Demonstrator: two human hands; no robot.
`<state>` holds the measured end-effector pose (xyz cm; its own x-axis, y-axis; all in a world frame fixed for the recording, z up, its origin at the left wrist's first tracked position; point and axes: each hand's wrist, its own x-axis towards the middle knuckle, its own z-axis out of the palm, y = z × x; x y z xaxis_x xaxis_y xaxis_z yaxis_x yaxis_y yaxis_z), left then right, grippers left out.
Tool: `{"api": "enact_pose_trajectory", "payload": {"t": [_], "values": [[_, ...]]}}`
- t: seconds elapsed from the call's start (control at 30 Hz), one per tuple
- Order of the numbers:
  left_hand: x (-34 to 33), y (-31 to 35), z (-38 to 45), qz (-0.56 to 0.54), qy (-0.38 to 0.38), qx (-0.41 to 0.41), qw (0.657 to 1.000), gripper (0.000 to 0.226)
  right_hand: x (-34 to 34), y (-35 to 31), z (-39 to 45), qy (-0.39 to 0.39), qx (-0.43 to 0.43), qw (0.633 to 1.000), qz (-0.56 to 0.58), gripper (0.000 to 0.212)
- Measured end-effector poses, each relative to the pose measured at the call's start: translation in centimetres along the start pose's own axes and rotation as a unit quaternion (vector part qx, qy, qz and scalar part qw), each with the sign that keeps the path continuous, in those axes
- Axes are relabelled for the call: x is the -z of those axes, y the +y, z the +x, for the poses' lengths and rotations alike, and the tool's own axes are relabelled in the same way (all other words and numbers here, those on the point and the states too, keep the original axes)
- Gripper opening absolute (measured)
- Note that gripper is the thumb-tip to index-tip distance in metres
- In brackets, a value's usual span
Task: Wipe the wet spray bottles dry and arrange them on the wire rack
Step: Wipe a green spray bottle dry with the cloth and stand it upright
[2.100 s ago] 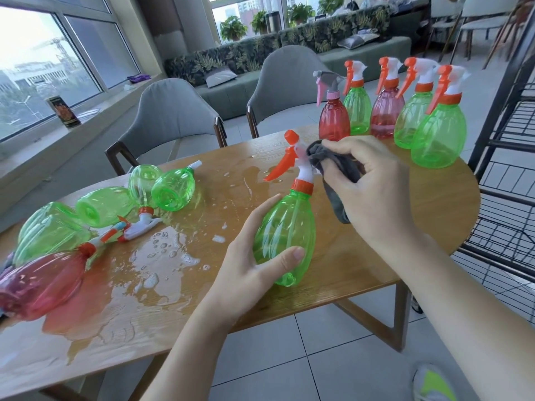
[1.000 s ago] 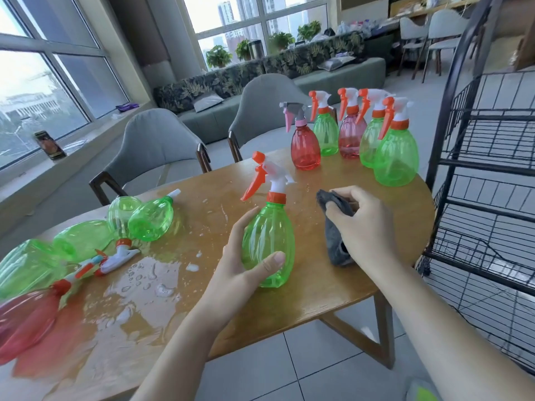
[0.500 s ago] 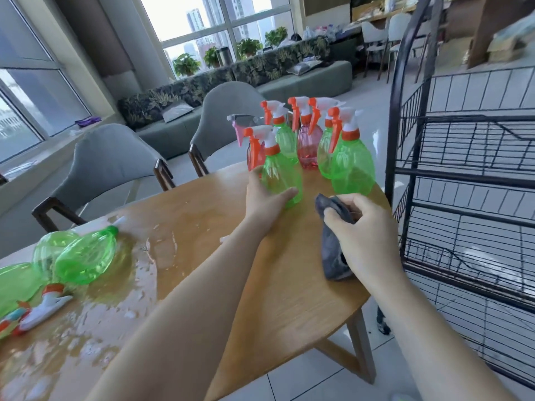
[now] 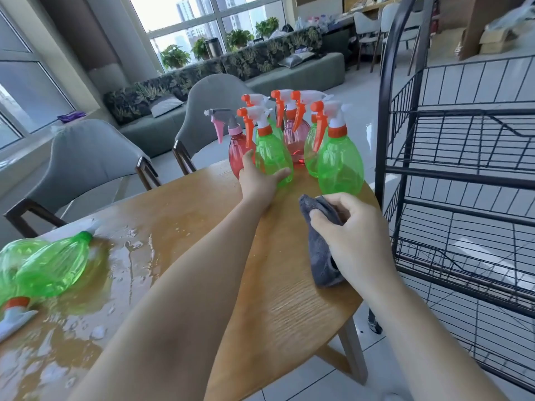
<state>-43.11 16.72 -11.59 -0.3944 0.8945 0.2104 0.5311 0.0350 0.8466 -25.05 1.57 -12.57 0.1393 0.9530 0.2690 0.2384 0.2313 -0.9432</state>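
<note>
Left hand [image 4: 259,180] at frame centre, thumb and fingers curled around upright green bottle [image 4: 272,157] on table [image 4: 289,308], among other upright bottles [image 4: 340,160]. Right hand [image 4: 351,238] lower right, clutching grey cloth [image 4: 320,256] against tabletop. Wet bottles [image 4: 55,264] lying at left edge. Wire rack [image 4: 463,175] at right.

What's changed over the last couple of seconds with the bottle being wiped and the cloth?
The left hand carried the wiped green bottle from mid-table to the upright group at the far end and still grips it there. The right hand stopped wiping the nozzle and lowered the grey cloth to the table, still holding it. The wet bottles still lie in the puddle.
</note>
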Motion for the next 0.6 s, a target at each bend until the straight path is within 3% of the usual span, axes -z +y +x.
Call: {"api": "enact_pose_trajectory", "payload": {"t": [0.17,0.3,0.47,0.6], "values": [[1.4,-0.3,-1.2,0.018,0.002,0.014,1.000,0.111,0.1,-0.5,-0.4,-0.003,0.005,1.000,0.001,0.013],[5.4,-1.0,-4.1,0.006,0.010,0.016,1.000,0.097,-0.6,-1.2,-1.4,-0.018,0.018,1.000,0.011,0.013],[14.2,-3.7,-9.8,0.032,0.032,0.026,0.999,0.087,-3.7,-3.2,-3.8,-0.084,0.041,0.995,0.045,0.012],[22.9,-6.8,-14.7,0.071,0.097,0.026,0.992,0.080,-7.8,-5.6,-6.7,-0.152,0.062,0.984,0.064,0.012]]}}
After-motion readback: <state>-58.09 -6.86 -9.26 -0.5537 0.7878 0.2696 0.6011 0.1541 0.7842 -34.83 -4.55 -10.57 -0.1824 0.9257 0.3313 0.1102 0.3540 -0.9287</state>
